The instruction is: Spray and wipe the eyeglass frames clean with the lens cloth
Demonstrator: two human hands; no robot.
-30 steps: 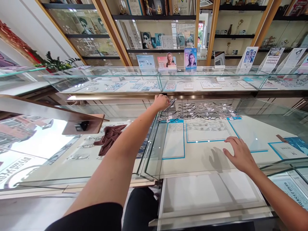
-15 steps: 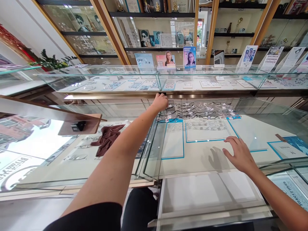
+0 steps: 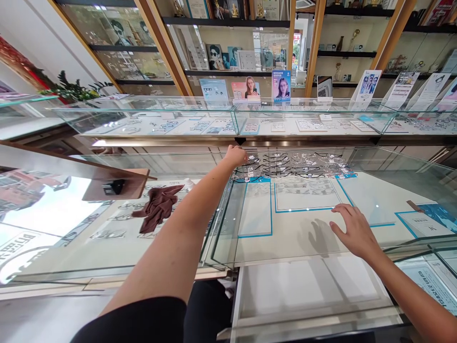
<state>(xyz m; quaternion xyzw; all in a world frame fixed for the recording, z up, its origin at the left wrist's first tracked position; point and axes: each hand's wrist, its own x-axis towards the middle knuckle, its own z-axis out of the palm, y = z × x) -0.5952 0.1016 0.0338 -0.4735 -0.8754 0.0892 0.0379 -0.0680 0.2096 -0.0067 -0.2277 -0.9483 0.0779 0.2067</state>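
Observation:
My left hand (image 3: 236,156) reaches to the far edge of the glass case, beside the left end of several rows of eyeglasses (image 3: 291,164). Its fingers are bent, and their tips are too small and hidden to show whether they hold anything. Over the near right part of the case, my right hand (image 3: 353,229) hovers with fingers apart and nothing in it, casting a shadow. Near it lie blue-edged white panels, one at the centre (image 3: 307,196) and one farther left (image 3: 254,209).
A brown cloth (image 3: 157,207) lies on the left case, near a wooden board (image 3: 134,186) with a small black object. Across the back runs another glass display case (image 3: 300,126) with upright cards. An open white drawer (image 3: 307,286) sticks out below my right hand.
My left hand has shifted slightly left and down along the far edge, uncovering a black fitting on the back case. My right hand stays almost where it was.

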